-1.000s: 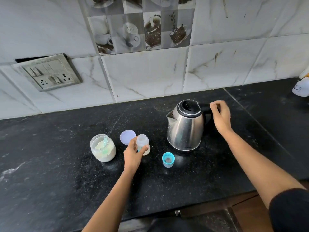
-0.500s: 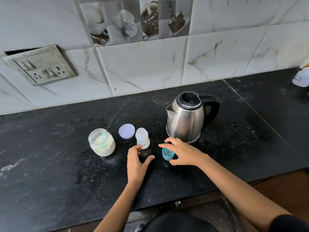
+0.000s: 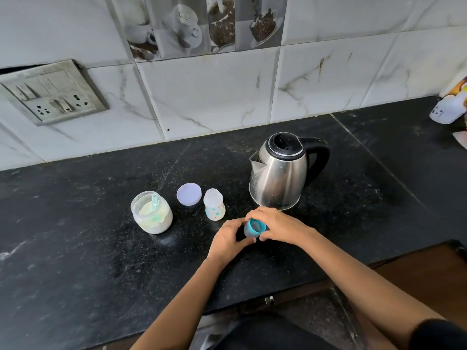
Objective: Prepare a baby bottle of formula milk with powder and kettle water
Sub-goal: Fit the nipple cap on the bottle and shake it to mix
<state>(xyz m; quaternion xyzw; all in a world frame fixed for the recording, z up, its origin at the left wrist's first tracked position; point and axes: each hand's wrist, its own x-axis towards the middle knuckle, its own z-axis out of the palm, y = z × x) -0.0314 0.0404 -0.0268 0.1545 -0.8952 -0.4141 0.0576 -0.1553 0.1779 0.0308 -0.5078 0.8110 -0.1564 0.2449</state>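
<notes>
Having been taken off the handle of the kettle [image 3: 278, 173] within the last second, the right hand [image 3: 280, 224] is now curled over the blue cap [image 3: 255, 227], which half a second ago was only being reached for where it lay on the surface [image 3: 75, 248]. The left hand [image 3: 228, 239] has likewise been withdrawn from the bottle [image 3: 214, 204] and brought across, so that the cap is held from both sides. The right fingers [image 3: 254, 215] are wrapped over its top edge, and the left thumb and fingers are pinched against its lower side. The cap appears tipped, its opening turned up, and raised just off the surface in front of the kettle. The bottle is left standing upright and uncapped, untouched, between the lilac lid [image 3: 189, 197] and the kettle. How full it is cannot be told. The kettle has been set down with its lid shut. The powder jar [image 3: 151, 215] stands open to the left with the scoop [image 3: 154, 200] resting inside. From this it is judged that pouring has been finished and that closing is in hand: the cap is being readied or assembled, and it has yet to be carried over to the bottle and screwed on.
</notes>
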